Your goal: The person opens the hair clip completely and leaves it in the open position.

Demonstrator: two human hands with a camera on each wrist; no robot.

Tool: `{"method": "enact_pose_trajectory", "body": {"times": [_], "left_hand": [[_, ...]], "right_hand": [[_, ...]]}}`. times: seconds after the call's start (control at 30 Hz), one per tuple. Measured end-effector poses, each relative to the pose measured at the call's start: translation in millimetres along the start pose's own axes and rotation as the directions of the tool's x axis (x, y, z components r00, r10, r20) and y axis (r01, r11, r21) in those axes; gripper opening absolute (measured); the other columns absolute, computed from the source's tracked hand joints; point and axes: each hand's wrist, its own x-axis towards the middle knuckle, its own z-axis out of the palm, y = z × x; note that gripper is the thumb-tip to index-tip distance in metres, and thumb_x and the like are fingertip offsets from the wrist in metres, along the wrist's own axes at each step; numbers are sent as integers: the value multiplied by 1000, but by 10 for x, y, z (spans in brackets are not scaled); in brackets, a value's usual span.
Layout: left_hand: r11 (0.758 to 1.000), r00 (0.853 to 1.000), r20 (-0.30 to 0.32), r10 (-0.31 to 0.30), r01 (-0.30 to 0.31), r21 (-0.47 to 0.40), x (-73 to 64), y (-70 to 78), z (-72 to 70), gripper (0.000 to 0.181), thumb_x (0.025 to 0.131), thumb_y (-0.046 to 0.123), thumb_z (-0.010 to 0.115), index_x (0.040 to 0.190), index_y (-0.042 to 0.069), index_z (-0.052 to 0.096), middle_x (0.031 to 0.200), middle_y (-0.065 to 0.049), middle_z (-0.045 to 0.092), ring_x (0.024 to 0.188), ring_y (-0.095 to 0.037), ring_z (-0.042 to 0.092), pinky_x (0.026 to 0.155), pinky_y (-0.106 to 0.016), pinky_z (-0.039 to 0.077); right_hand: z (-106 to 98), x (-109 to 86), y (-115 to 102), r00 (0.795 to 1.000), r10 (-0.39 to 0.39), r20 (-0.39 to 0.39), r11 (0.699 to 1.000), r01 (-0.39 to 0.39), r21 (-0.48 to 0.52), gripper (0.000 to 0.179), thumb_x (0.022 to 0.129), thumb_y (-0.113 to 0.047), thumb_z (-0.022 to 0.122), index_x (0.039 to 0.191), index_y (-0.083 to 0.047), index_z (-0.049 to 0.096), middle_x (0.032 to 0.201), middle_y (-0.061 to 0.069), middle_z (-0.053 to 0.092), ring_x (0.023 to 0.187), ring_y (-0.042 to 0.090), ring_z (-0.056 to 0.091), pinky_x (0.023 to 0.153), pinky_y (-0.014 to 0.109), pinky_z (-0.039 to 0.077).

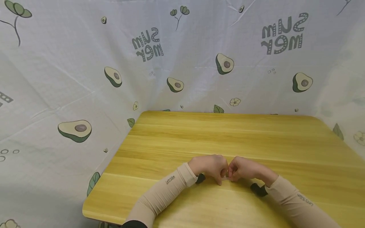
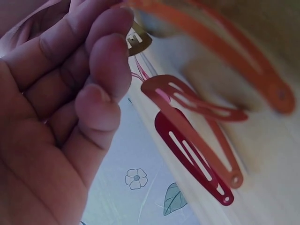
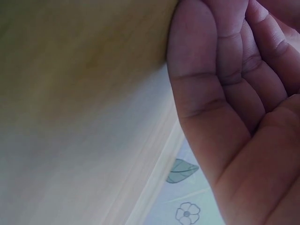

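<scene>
Several snap hair clips show in the left wrist view, beside the fingertips of my left hand [image 2: 70,93]. An orange hair clip [image 2: 225,51] reaches out from those fingertips, which pinch its end; the exact contact is hidden. Below it, an orange-red hair clip [image 2: 192,131] overlaps a dark red hair clip [image 2: 187,159]. An olive hair clip [image 2: 138,42] and a thin pink piece [image 2: 140,68] lie close to the fingers. In the head view my right hand [image 1: 242,167] meets the left, its curled fingertips pinching a small pale piece [image 1: 225,178] whose kind is unclear.
Both hands are just above the front part of a wooden table [image 1: 176,136]. A white cloth [image 1: 194,38] printed with avocados hangs behind and beside it. Dark wrist mounts [image 1: 258,190] sit under the forearms, and beige sleeves [image 1: 168,188] cover the arms.
</scene>
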Motion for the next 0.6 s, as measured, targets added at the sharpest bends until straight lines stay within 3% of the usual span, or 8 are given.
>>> {"method": "enact_pose_trajectory", "body": {"times": [0.27,0.4,0.6], "left_hand": [[1000,1000,-8,10,-10,-16,-30,-11,-26,21,63,23,78,61,20,58,60,12,51,54,0,41,47,-13,36],[998,1000,-15,20,-21,-57,-40,-40,-50,22,64,28,78,64,19,58,62,12,52,54,1,42,47,-12,36],[986,994,-96,46,-61,-156,-19,-205,-72,17,74,36,69,71,23,60,69,14,56,59,3,47,53,-10,41]], "right_hand": [[0,3,-2,1000,16,-4,1000,-17,-13,6,72,1,63,68,-4,64,61,-4,54,50,2,39,46,17,34],[-14,-18,-10,999,30,-15,999,-30,-27,6,73,0,63,70,-5,64,64,-3,58,54,3,45,50,20,41],[-136,-85,0,999,21,-46,995,-25,-98,6,81,-12,60,78,-10,65,73,2,63,59,5,50,55,23,44]]}}
